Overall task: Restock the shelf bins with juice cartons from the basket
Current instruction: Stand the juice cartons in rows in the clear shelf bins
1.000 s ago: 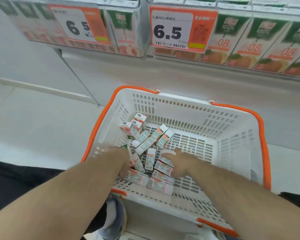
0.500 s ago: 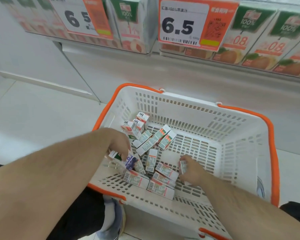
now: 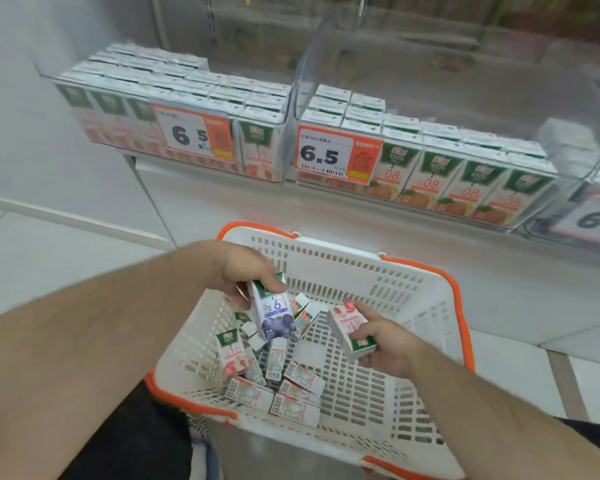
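Head view: the left hand (image 3: 243,271) grips a blueberry carton (image 3: 272,313) by its top, a "6" on its face, above the basket (image 3: 343,261). The right hand (image 3: 381,344) holds a peach carton (image 3: 350,329), tilted, over the basket's right half. More cartons (image 3: 284,386) lie jumbled inside (one reads "100%"). Beyond, on the shelf, the left bin (image 3: 264,168) carries a tag (image 3: 194,135) reading "6 5", and the middle bin (image 3: 568,188) a tag (image 3: 336,154) reading "6.5"; its cartons show "100%" and "08".

A shop: price tags (image 3: 338,152) marked 6.5 hang on the front edge of clear shelf bins (image 3: 568,140) packed with juice cartons (image 3: 440,168), above a shopping basket (image 3: 343,265).
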